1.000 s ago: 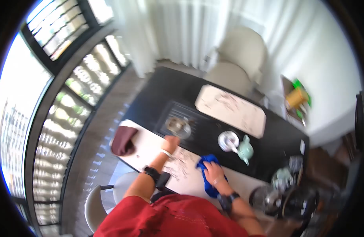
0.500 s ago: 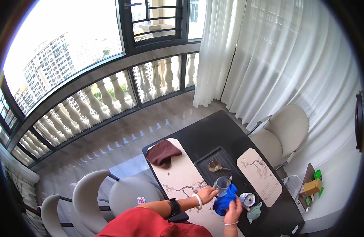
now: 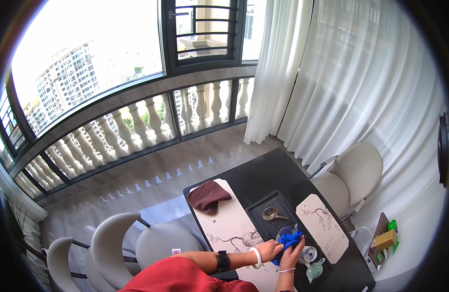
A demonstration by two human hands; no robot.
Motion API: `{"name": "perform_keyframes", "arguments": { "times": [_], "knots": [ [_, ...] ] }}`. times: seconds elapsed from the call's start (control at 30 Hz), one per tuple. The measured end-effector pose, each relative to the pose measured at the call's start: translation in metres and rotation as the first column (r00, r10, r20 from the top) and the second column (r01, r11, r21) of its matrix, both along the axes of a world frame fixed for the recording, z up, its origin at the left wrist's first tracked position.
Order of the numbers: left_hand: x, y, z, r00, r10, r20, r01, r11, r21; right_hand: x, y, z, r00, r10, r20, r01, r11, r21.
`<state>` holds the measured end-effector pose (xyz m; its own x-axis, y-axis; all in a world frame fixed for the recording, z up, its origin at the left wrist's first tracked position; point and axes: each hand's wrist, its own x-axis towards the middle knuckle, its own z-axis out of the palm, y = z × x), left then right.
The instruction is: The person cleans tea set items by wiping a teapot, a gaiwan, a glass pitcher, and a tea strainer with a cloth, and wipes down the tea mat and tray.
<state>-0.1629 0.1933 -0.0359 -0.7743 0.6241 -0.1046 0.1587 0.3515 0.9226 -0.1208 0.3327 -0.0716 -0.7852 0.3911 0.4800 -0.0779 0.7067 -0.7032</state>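
Note:
My left hand (image 3: pixel 269 250) is closed at the near side of a clear glass pitcher (image 3: pixel 284 230), its fingertips partly hidden by a blue cloth (image 3: pixel 289 239). Bunched against the pitcher, the cloth is gripped by my right hand (image 3: pixel 294 255) and covers much of the glass. Just right of that hand stands a white patterned cup (image 3: pixel 308 254). A pale green teapot (image 3: pixel 315 271) sits closer to me. Beyond the pitcher, a tea strainer (image 3: pixel 270 214) with a handle lies on the black tea tray (image 3: pixel 257 210).
The dark table (image 3: pixel 253 168) carries two beige mats with branch drawings, the left mat (image 3: pixel 219 225) and the right mat (image 3: pixel 326 228). A folded maroon cloth (image 3: pixel 208 196) rests on the left one. Grey chairs stand left (image 3: pixel 167 242) and at the far right (image 3: pixel 353 173).
My right hand has brought the blue cloth up onto the glass pitcher, and my hands are closer together. The view has shifted slightly, lowering the table in the picture.

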Motion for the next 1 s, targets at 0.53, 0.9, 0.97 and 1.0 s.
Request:
{"name": "perform_keyframes", "arguments": {
  "times": [0.53, 0.9, 0.97, 1.0],
  "knots": [
    [0.009, 0.006, 0.006, 0.982, 0.01, -0.187, 0.011, 0.994, 0.111, 0.002, -0.009, 0.016, 0.99, -0.128, -0.058, 0.13, 0.991, 0.036],
    [-0.005, -0.017, 0.032, 0.903, -0.312, -0.296, 0.38, 0.9, 0.212, 0.014, 0.058, 0.028, 0.894, 0.384, -0.232, -0.161, -0.209, -0.965],
    [-0.017, -0.023, 0.027, 0.889, -0.348, -0.297, 0.417, 0.883, 0.214, 0.022, 0.055, 0.013, 0.881, 0.371, -0.293, -0.223, -0.221, -0.95],
    [-0.021, -0.025, 0.025, 0.887, -0.347, -0.304, 0.42, 0.88, 0.221, 0.023, 0.045, 0.021, 0.87, 0.346, -0.351, -0.265, -0.273, -0.925]
  ]
}}
